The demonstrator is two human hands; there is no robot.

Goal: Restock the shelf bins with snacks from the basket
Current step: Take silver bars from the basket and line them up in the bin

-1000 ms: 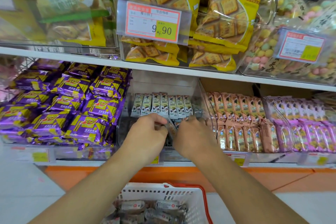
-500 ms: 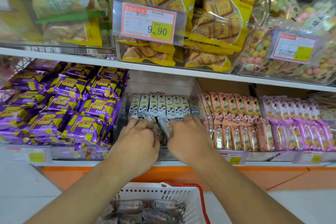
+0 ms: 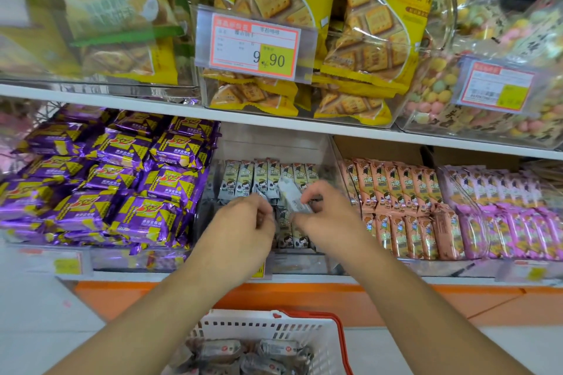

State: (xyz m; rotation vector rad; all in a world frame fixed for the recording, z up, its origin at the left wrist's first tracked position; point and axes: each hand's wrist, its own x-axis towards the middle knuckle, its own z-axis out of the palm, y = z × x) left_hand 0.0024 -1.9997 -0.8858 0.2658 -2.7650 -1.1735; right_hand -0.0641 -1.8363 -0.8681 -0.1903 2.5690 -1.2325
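A clear shelf bin (image 3: 332, 161) on the lower shelf holds rows of upright grey snack packs (image 3: 243, 176). Both my hands are inside its front part. My right hand (image 3: 329, 222) pinches one grey snack pack (image 3: 291, 196), tilted above the rows. My left hand (image 3: 240, 228) has curled fingers around the top of another grey pack in the front row; what it grips is mostly hidden. Below, a white basket (image 3: 274, 329) with a red handle holds several more grey packs (image 3: 262, 353).
Purple packs (image 3: 122, 179) fill the bin to the left, orange-pink packs (image 3: 396, 201) and pink packs (image 3: 502, 210) the bins to the right. The shelf above carries yellow cracker bags (image 3: 359, 39) and a 9.90 price tag (image 3: 254, 46). An orange base strip (image 3: 457, 301) runs under the shelf.
Both hands stayed in the middle bin. My right hand has lifted a grey pack up out of the front row, and my left hand shifted slightly right beside it.
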